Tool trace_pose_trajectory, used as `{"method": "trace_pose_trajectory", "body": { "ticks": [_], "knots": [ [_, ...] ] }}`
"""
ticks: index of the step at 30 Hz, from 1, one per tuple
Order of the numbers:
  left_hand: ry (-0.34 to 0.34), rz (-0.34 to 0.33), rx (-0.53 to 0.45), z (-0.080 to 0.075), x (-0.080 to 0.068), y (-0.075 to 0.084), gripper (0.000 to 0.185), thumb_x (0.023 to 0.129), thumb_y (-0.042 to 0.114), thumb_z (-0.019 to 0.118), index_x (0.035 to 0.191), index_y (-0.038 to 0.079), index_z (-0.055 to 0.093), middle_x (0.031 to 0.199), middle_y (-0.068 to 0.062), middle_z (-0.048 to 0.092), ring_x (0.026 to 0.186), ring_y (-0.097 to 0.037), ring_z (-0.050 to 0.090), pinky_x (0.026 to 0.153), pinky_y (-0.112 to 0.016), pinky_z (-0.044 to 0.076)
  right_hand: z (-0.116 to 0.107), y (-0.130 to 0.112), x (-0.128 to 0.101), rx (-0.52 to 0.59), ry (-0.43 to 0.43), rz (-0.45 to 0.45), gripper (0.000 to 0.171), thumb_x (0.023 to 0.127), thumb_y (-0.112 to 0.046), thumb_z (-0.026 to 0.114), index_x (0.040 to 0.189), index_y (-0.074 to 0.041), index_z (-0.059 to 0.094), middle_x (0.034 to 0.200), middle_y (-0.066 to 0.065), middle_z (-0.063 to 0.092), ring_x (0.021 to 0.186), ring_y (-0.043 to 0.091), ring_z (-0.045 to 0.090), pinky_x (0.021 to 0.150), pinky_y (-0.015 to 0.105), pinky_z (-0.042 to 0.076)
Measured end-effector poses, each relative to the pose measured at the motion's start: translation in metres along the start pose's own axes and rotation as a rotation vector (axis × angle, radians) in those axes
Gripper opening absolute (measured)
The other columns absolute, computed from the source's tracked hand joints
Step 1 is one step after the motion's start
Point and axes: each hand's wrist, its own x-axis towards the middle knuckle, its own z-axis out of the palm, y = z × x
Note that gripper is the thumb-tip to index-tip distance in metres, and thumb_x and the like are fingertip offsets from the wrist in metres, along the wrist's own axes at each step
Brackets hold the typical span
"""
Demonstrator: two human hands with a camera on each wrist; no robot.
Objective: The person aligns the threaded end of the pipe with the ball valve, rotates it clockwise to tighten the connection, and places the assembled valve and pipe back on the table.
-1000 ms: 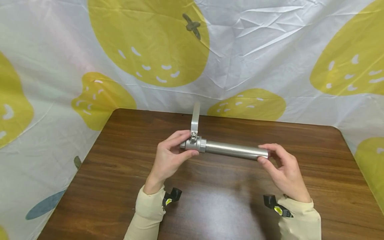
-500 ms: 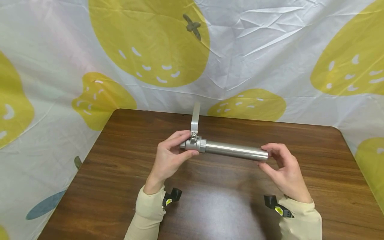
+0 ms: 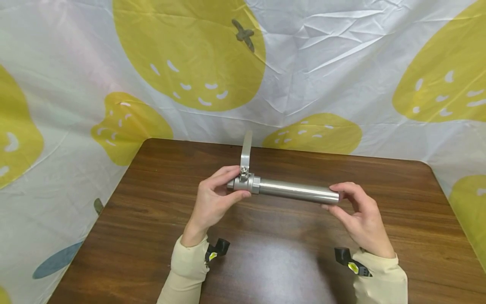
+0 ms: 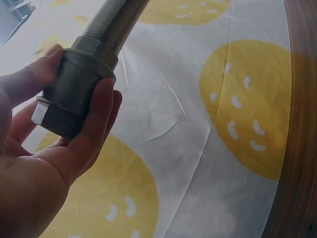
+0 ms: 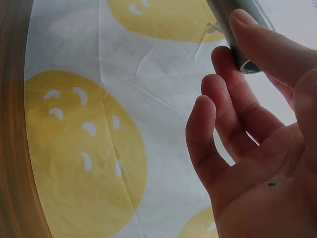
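Observation:
In the head view, a steel ball valve (image 3: 244, 184) is joined to a long, shiny metal pipe (image 3: 296, 190), held above the table. The valve's lever handle (image 3: 246, 154) points away toward the back. My left hand (image 3: 212, 198) grips the valve body between thumb and fingers. At the pipe's far end, my right hand (image 3: 364, 217) pinches it with thumb and index finger. The left wrist view shows screw threads (image 4: 104, 38) where the pipe enters the valve's hex end. In the right wrist view, the remaining fingers (image 5: 200, 129) curve loosely beside the pipe's open end (image 5: 251, 67).
A brown wood-grain table (image 3: 152, 236) lies beneath both hands. Behind and beside it hangs a white cloth (image 3: 288, 71) printed with yellow fruit. Each wrist wears a small black camera (image 3: 222, 246) over a cream sleeve.
My right thumb has slid from the pipe's near side down to its underside, while the index finger stays on top. The left hand and valve have hardly moved.

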Motion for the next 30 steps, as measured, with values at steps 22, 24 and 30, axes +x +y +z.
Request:
{"method": "trace_pose_trajectory", "body": {
  "ticks": [22,24,30],
  "knots": [
    [0.000,0.009,0.005,0.0001,0.0002,-0.0019,0.055,0.068,-0.019,0.076,0.120,-0.017,0.057,0.119,-0.030,0.058,0.101,-0.012,0.060,0.084,-0.020,0.055,-0.0012,-0.0001,0.0015,0.062,-0.001,-0.033,0.043,0.066,0.014,0.079,0.102,0.019,0.056,0.102,-0.002,0.062,0.084,0.008,0.053,0.081,0.014,0.047],
    [0.000,0.008,0.004,0.0003,0.0003,-0.0020,0.055,0.068,-0.020,0.075,0.120,-0.017,0.057,0.119,-0.030,0.058,0.101,-0.012,0.060,0.084,-0.020,0.055,-0.0013,-0.0003,0.0011,0.043,-0.001,-0.026,0.045,0.063,0.018,0.079,0.103,0.019,0.057,0.101,-0.003,0.062,0.084,0.007,0.053,0.081,0.013,0.047],
    [0.000,0.012,0.005,0.0006,0.0003,-0.0013,0.055,0.068,-0.021,0.075,0.120,-0.018,0.057,0.119,-0.031,0.058,0.102,-0.012,0.060,0.085,-0.020,0.054,-0.0023,0.0001,-0.0003,-0.007,-0.004,0.001,0.048,0.063,0.016,0.079,0.107,0.016,0.059,0.097,-0.005,0.061,0.083,0.006,0.053,0.081,0.013,0.046]
  ]
}}
